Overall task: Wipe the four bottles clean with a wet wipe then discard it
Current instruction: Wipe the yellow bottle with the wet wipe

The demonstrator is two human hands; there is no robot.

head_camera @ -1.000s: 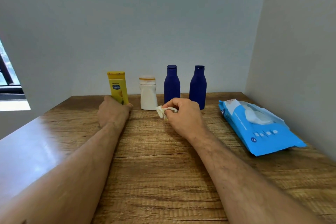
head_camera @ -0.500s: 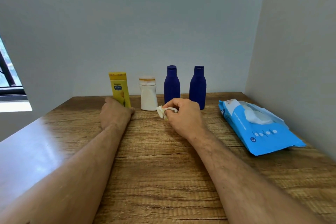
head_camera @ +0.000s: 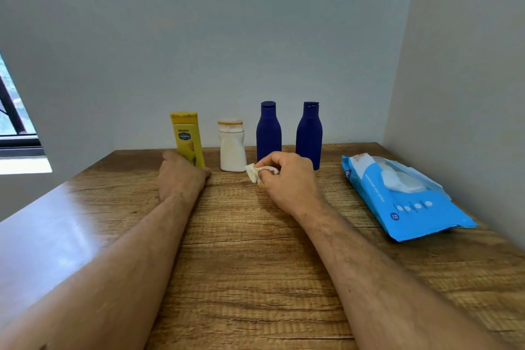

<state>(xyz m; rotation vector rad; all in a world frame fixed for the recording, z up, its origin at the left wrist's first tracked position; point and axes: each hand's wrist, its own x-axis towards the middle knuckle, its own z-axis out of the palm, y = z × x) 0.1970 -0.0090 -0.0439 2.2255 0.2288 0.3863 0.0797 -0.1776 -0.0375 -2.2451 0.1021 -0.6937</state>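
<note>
Four bottles stand in a row at the back of the wooden table (head_camera: 255,264): a yellow bottle (head_camera: 186,133), a white bottle (head_camera: 232,148) with a stained cap, and two dark blue bottles (head_camera: 268,131) (head_camera: 309,132). My left hand (head_camera: 179,176) wraps the base of the yellow bottle, which stands upright on the table. My right hand (head_camera: 289,182) rests in front of the blue bottles, pinching a crumpled, yellow-stained wet wipe (head_camera: 254,173) close to the foot of the white bottle.
A blue pack of wet wipes (head_camera: 403,202) lies at the right with its flap open and a white wipe showing. Walls close in behind and on the right. A window sits at the far left.
Both hands stay almost where they were; the left hand and the yellow bottle have shifted very slightly to the right. The wipe remains in my right hand.
</note>
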